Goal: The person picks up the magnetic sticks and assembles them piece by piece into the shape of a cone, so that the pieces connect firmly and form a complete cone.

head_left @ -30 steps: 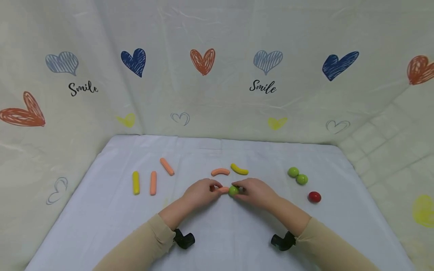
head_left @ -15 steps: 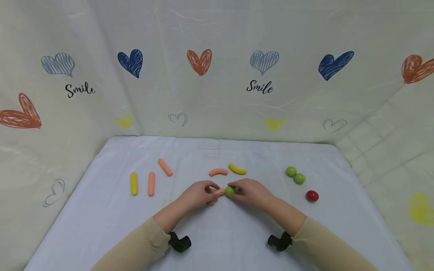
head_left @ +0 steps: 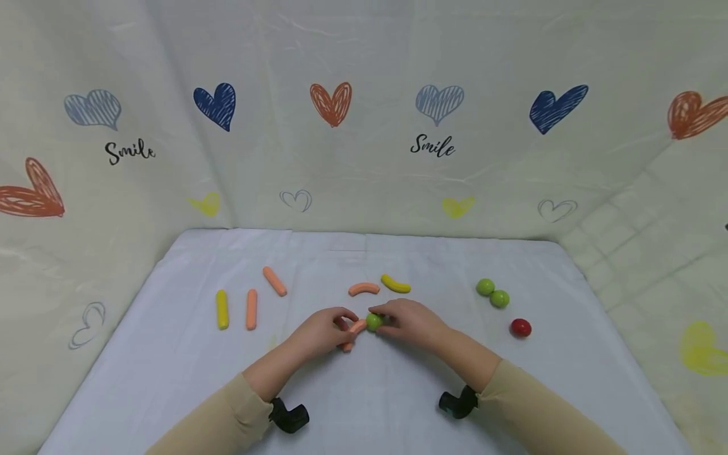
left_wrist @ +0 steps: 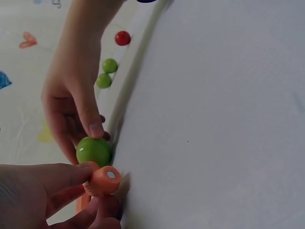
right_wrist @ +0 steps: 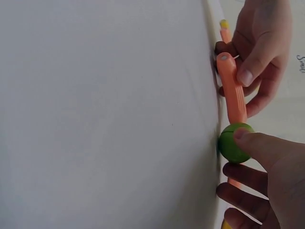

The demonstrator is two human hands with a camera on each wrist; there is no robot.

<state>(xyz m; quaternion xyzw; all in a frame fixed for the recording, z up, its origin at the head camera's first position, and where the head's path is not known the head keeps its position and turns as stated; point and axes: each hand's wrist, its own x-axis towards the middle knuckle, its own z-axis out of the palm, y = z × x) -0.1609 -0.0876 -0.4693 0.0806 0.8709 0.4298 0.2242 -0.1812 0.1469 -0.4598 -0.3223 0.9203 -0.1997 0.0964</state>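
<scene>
In the head view, my left hand pinches a curved orange magnetic rod between thumb and fingers. A pale magnet disc shows in the rod's end in the left wrist view. Against the other end of the rod sits a green ball. My right hand holds that ball between thumb and fingertips. Seen from the right wrist, the orange rod meets the green ball just under my right thumb. Part of the rod is hidden behind the left fingers in the head view.
Beyond the hands lie another curved orange rod and a curved yellow rod. To the left are a straight yellow rod and straight orange rods. Green balls and a red ball lie on the right.
Both hands have shifted slightly left with the joined ball and rod. The orange rod has turned, so its free end now points toward the table's near side.
</scene>
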